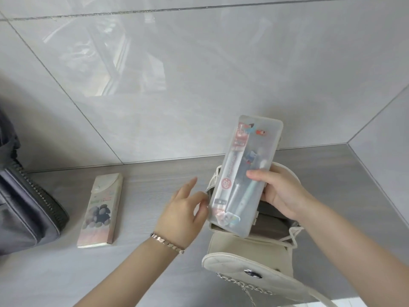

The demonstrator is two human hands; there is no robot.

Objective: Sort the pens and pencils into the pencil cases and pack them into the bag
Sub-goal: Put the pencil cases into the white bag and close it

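Upright, right hand [281,193] gripping case [247,171].

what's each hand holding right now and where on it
The right hand grips the clear pencil case by its right long edge, near the middle. The left hand holds nothing; its fingertips sit at the cream bag's opening.

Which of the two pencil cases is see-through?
The clear pencil case held in the right hand over the beige bag; the flat one on the table is opaque, printed.
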